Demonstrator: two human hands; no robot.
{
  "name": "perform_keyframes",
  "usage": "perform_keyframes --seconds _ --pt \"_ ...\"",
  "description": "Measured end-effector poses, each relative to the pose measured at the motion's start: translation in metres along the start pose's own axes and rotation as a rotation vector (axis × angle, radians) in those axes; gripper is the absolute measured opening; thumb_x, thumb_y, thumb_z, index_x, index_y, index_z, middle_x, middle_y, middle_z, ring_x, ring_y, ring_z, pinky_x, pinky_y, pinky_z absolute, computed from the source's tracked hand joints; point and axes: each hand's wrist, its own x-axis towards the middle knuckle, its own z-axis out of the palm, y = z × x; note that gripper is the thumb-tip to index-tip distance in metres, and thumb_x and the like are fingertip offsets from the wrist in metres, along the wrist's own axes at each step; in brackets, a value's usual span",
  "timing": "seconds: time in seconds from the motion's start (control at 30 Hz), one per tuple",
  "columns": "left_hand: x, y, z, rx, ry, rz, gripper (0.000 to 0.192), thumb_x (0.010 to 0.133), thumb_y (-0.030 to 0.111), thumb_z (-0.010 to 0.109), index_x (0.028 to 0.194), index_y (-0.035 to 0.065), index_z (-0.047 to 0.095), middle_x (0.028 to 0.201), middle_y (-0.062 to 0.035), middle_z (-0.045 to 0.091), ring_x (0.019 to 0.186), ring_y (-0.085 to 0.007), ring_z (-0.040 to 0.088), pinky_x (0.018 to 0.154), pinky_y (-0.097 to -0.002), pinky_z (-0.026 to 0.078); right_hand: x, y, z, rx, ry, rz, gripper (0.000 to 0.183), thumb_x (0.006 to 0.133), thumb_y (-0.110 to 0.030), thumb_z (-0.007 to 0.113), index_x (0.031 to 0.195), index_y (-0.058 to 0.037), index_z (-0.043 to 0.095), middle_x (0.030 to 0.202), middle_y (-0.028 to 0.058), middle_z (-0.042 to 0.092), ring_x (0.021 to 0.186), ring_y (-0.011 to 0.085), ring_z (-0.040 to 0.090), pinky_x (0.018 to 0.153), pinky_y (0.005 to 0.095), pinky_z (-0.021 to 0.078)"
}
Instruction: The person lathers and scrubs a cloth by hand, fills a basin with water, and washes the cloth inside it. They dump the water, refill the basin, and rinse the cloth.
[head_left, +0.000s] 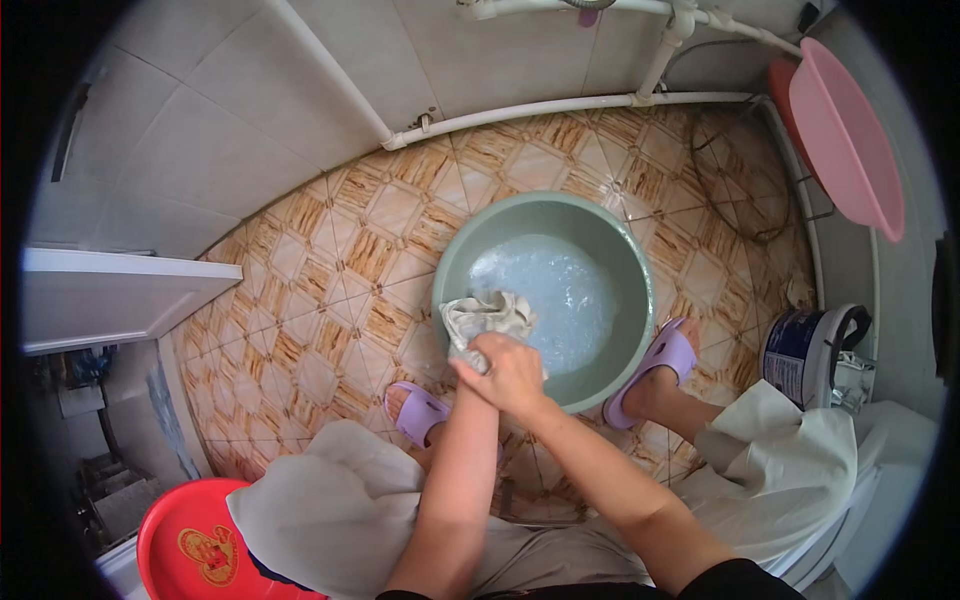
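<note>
A pale, wet cloth (491, 319) hangs bunched over the left inner side of a round green plastic basin (450, 247). Cloudy bluish water (570, 292) with some suds fills the bottom of the basin. My right hand (511, 371) is closed over the lower part of the cloth, its thumb across my left wrist. My left forearm (457, 480) reaches up to the same spot. The left hand itself is covered by the cloth and the right hand, so its grip does not show.
Lilac slippers (660, 360) on my feet flank the basin on patterned floor tiles (300, 300). A red basin (169, 532) sits at lower left, a lidded bucket (795, 352) at right. A pink basin (847, 142) leans at upper right near white pipes (525, 112) and a hose (739, 232).
</note>
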Motion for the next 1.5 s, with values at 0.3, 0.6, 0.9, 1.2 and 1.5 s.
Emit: perform_keyframes --seconds 0.3,0.6,0.9,1.2,1.5 --pt "0.004 -0.036 0.04 0.43 0.772 0.019 0.03 0.085 0.022 0.052 0.109 0.0044 0.053 0.099 -0.01 0.058 0.091 -0.0246 0.059 0.079 -0.0377 0.049 0.036 0.087 -0.025 -0.275 0.205 0.157 0.029 0.084 -0.03 0.051 0.067 -0.0071 0.059 0.064 0.0155 0.06 0.06 0.036 0.059 0.058 0.0459 0.0471" --pt "0.005 -0.027 0.031 0.543 1.037 0.2 0.06 0.075 0.03 0.055 0.126 0.0122 0.031 0.123 -0.0096 0.042 0.11 -0.0235 0.045 0.085 -0.0412 0.041 0.062 0.125 -0.04 -0.471 0.161 0.281 0.043 0.087 -0.038 0.048 0.126 -0.0198 0.047 0.138 0.0112 0.034 0.127 0.0304 0.031 0.099 0.0595 0.0215" --pt "0.002 -0.036 0.019 0.442 1.065 0.243 0.061 0.077 0.044 0.049 0.132 0.0279 0.029 0.134 -0.0023 0.034 0.121 -0.0248 0.035 0.087 -0.0597 0.027 0.027 0.141 0.002 -0.802 -0.294 0.011 0.055 0.084 -0.05 0.046 0.134 -0.0268 0.039 0.142 0.0067 0.029 0.134 0.0274 0.018 0.101 0.068 0.0074" --pt "-0.003 -0.032 0.041 0.278 0.979 -0.032 0.076 0.078 0.064 0.04 0.139 0.0227 0.026 0.145 -0.0071 0.023 0.131 -0.0332 0.024 0.096 -0.0684 0.013 0.043 0.124 -0.033 -0.289 0.154 0.558 0.068 0.074 -0.029 0.064 0.135 -0.0218 0.036 0.12 0.0167 0.048 0.115 0.0356 0.046 0.092 0.0492 0.038" --pt "0.0 0.009 -0.041 0.071 0.252 -0.134 0.053 0.09 0.047 0.038 0.119 0.0031 0.046 0.115 -0.0135 0.054 0.095 -0.0272 0.055 0.082 -0.0389 0.046 -0.01 -0.004 -0.012 0.074 0.068 0.272 0.033 0.071 -0.03 0.066 0.092 -0.0046 0.066 0.081 0.0221 0.063 0.076 0.0382 0.06 0.072 0.0406 0.0476"
